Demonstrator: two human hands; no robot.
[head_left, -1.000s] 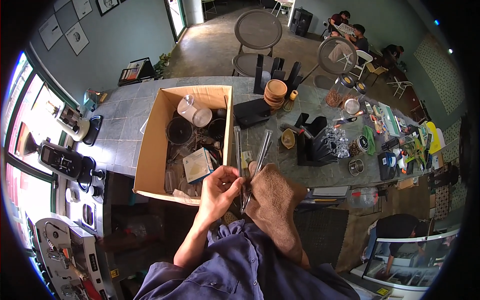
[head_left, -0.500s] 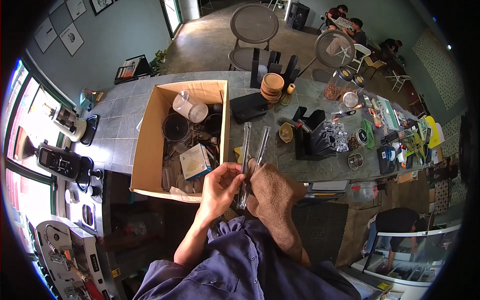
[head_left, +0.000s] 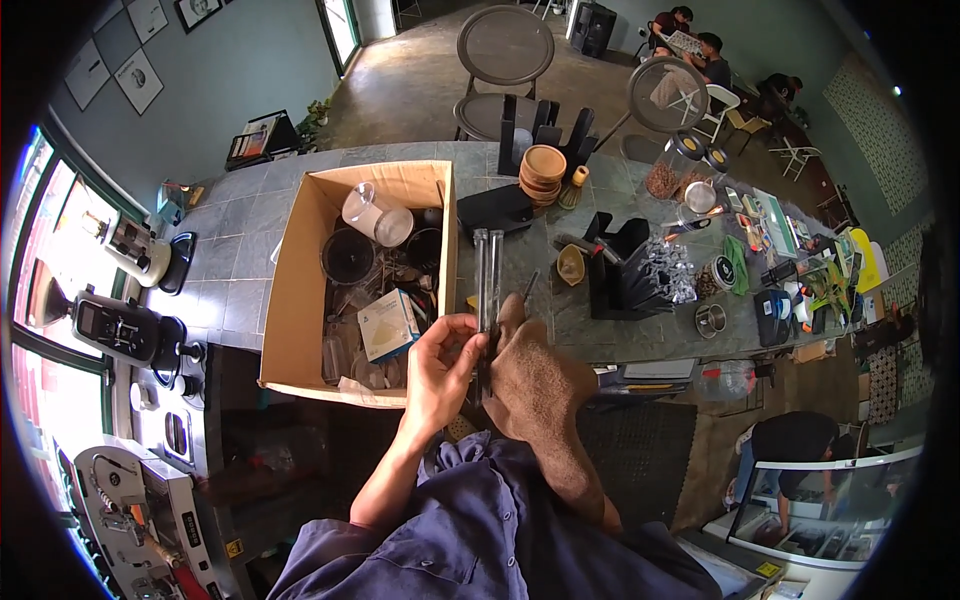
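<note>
In front of my chest, my left hand (head_left: 443, 368) pinches two long, thin clear-wrapped sticks (head_left: 489, 275), dark toward their lower ends, which look like wrapped straws. They stand upright side by side. My right hand sits just right of them, wrapped in a brown towel (head_left: 545, 385) that hides its fingers and runs down over the forearm. A thin dark piece (head_left: 531, 285) shows just beyond the towel; whether the right hand holds it is unclear. Left of my hands stands an open cardboard box (head_left: 285, 300), holding clear cups, black round containers, a small white-and-blue carton (head_left: 390, 325) and loose pieces.
On the tiled counter (head_left: 225, 225) stand stacked wooden bowls (head_left: 542, 172), black holders (head_left: 615, 275), a small yellow bowl (head_left: 570, 265), jars (head_left: 662, 180) and a metal cup (head_left: 710, 319). Coffee grinders (head_left: 115, 322) line the left. A person (head_left: 795, 450) bends behind a glass case at right.
The two wrapped sticks have come together and turned more upright in my left hand. The towel-wrapped right hand has shifted slightly and changed shape beside them.
</note>
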